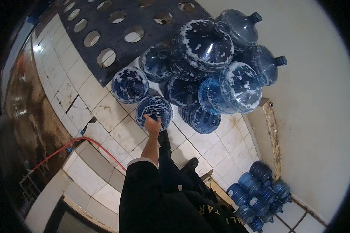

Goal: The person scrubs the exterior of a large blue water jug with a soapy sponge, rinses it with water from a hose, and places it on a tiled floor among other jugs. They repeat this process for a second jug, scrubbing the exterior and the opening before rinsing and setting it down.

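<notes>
My left hand [152,125] reaches down from the lower edge, its fingers closed around the neck of a large blue water jug [164,108]. This jug stands upright on the tiled floor, with white foam-like streaks over its shoulder. Just beyond it is another streaked jug [130,85]. Several more crowd to the right, including a foamy jug [241,87] and a big, white-patched jug [206,44] raised above the others. A jug lying low [204,119] is nearest on the right. My right hand does not show.
A dark board with round holes [116,35] lies at the far left. A red hose [101,146] crosses a low tiled ledge [85,173]. Several more blue jugs [256,194] are stacked at the lower right, near the wall [315,116]. My boots [190,164] stand close to the jugs.
</notes>
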A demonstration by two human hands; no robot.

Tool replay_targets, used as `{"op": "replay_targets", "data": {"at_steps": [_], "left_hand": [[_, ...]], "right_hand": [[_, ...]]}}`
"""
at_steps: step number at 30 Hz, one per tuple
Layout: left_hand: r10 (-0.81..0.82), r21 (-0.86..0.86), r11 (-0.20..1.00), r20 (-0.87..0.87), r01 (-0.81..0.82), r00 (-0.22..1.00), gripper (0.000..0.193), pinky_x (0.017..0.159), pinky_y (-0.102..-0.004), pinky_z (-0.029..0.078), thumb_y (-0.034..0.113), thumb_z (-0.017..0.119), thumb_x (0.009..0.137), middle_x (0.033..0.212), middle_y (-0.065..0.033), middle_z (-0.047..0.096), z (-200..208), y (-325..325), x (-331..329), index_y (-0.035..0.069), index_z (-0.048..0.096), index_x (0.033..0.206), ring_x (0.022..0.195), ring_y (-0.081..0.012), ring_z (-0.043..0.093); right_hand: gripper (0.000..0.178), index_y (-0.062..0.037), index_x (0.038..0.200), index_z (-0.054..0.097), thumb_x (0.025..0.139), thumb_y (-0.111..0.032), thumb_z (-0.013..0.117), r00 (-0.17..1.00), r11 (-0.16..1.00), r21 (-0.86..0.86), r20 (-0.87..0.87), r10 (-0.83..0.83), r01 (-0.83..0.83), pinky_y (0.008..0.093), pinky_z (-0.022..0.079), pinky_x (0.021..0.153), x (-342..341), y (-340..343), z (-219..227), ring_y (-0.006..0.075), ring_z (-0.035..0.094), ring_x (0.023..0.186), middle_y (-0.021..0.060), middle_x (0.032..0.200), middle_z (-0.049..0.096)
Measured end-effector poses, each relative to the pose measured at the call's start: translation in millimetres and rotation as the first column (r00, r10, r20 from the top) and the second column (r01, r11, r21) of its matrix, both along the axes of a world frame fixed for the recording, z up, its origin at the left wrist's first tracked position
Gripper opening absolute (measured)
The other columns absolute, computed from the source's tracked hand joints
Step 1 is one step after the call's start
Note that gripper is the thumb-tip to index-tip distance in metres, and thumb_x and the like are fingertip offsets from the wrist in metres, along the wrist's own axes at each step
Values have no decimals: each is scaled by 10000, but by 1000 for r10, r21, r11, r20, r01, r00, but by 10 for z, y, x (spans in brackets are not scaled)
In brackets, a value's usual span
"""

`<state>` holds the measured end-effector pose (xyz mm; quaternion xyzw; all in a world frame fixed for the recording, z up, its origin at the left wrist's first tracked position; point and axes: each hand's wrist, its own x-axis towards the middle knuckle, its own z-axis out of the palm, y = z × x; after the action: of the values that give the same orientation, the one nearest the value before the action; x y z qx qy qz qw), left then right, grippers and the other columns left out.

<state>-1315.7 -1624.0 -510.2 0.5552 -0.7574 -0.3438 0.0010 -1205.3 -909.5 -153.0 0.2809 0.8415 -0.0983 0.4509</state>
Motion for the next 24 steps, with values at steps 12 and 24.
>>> {"op": "replay_targets", "data": {"at_steps": [12, 24], "left_hand": [[-167, 175, 966, -132, 189, 977, 1161, 1083, -435, 333, 297, 853, 635, 1404, -304, 342, -417, 193, 18, -65, 99, 1439, 1302, -419, 368], [-407, 214, 904, 169, 370, 898, 1011, 1055, -449, 363, 490, 649, 759, 1385, -315, 373, -393, 1121, 170, -150, 197, 1398, 1236, -406, 450]], "right_hand": [[432, -66, 1220, 572, 805, -171, 623, 980, 978, -62, -24, -198, 197, 480, 497, 831, 1371, -179, 13, 383, 592, 1029, 203, 1082, 616], [470, -79, 1247, 564, 799, -196, 643, 886, 932, -357, -448, -119, -56, 464, 503, 834, 3780, 339, -1720, 377, 602, 1031, 205, 1095, 623]]}}
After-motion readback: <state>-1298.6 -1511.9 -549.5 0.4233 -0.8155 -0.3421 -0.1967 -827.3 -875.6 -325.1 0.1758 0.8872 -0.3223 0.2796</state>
